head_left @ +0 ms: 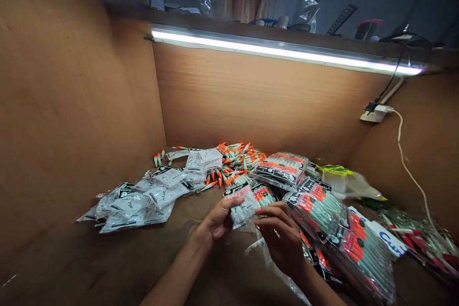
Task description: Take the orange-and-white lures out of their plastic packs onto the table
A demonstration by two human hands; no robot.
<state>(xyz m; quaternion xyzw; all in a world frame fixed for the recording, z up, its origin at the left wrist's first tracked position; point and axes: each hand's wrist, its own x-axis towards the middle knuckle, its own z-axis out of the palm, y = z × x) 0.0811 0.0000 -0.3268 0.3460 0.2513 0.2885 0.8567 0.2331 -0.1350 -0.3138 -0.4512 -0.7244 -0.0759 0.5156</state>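
Packet (243,208) of floats sits pinched between left hand (217,222) and right hand (281,239) (both gripping) over the table (107,267).

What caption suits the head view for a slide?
The left hand grips a small clear plastic packet, the right hand at its edge, among loose orange-tipped floats on a brown wooden bench.

No legible text; blue lettering on white card (385,239) too blurred.
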